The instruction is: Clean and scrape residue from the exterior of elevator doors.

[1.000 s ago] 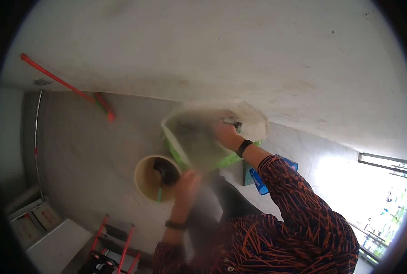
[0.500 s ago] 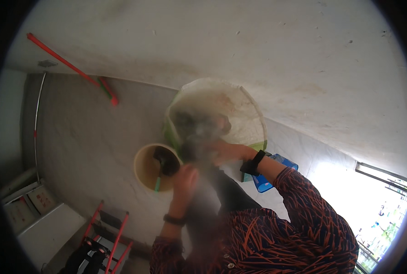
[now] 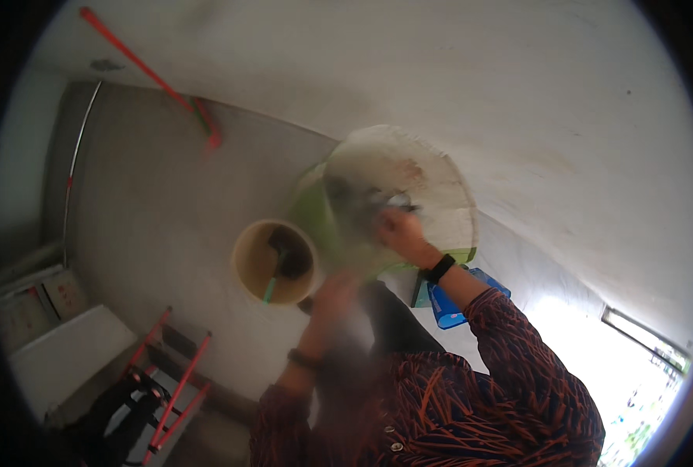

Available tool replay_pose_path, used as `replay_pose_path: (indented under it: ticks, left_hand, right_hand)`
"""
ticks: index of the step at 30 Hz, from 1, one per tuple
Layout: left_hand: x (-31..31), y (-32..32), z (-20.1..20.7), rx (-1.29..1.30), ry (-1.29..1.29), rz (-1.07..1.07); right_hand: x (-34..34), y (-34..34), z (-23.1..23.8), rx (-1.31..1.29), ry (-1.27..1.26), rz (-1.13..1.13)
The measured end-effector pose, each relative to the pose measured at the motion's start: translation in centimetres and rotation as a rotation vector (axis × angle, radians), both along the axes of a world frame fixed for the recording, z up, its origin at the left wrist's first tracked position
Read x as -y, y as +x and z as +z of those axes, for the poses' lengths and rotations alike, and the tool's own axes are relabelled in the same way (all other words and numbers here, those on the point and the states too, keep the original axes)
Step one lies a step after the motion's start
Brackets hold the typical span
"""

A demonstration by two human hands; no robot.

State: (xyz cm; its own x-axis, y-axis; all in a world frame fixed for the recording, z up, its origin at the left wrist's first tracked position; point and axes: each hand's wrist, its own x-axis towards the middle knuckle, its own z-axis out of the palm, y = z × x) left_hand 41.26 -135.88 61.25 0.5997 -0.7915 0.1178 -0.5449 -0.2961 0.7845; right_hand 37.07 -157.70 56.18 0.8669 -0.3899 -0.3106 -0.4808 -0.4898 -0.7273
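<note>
Green outside and cream within, a wide sack [image 3: 443,187] gapes at the centre of the view, its far rim close to the pale wall [image 3: 517,101]; brownish stains mark the lining, and a blurred dark mass [image 3: 346,194] sits toward its left side. Right hand [image 3: 402,232]: inside the mouth of the sack, fingers bent, a small dark-and-pale object [image 3: 399,201] at the fingertips; blur hides the contact, so cannot tell whether it is gripped or loose. Left hand [image 3: 335,297]: just outside the near-left edge of the sack, fingers apparently curled, heavily smeared; cannot tell whether it grasps anything. A black band [image 3: 440,268] circles the right wrist. Left of the sack, on the near side, a cream bucket [image 3: 245,272] holds a dark item [image 3: 293,261] and a green handle [image 3: 270,289]. Near-right of the sack: a blue package [image 3: 446,307] beside a dark green box [image 3: 421,291], both partly hidden. Far left of the sack, a red long-handled tool [image 3: 140,64] slants against the wall. Well to the near-left of the sack: a red-framed step stool [image 3: 189,373] and a white box [image 3: 74,350].
</note>
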Motion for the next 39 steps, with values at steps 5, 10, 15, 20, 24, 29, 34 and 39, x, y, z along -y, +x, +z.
replay_pose_path:
  ticks: [5,10,15,20,24,29,34,39]
  left_hand:
    - [0.3,-0.1,-0.5,0.004,-0.055,0.057]
    - [0.2,0.4,-1.0,-0.022,-0.009,0.101]
    - [-3.1,3.2,0.3,0.052,0.145,0.189]
    - [2.0,6.1,-2.9,-0.098,-0.147,0.096]
    - [2.7,9.8,1.1,0.132,-0.319,0.202]
    - [3.5,8.7,0.6,0.098,-0.236,0.202]
    - [2.2,3.6,-5.0,-0.297,-0.175,0.149]
    - [0.1,2.1,-2.9,0.034,-0.185,0.245]
  right_hand:
    - [2.5,-1.1,1.3,0.326,-0.373,0.221]
    - [5.9,-4.3,2.5,-0.024,-0.264,0.244]
    - [6.2,-5.3,3.4,-0.125,0.152,0.525]
    - [9.8,-7.5,1.2,-0.270,-0.635,0.662]
    - [7.9,-5.2,6.7,0.016,-0.597,0.390]
    - [9.4,-7.8,5.6,0.114,-0.786,0.444]
    - [6.0,-7.7,8.8,-0.283,-0.391,0.707]
    - [4.6,-6.6,4.9,-0.025,-0.329,0.646]
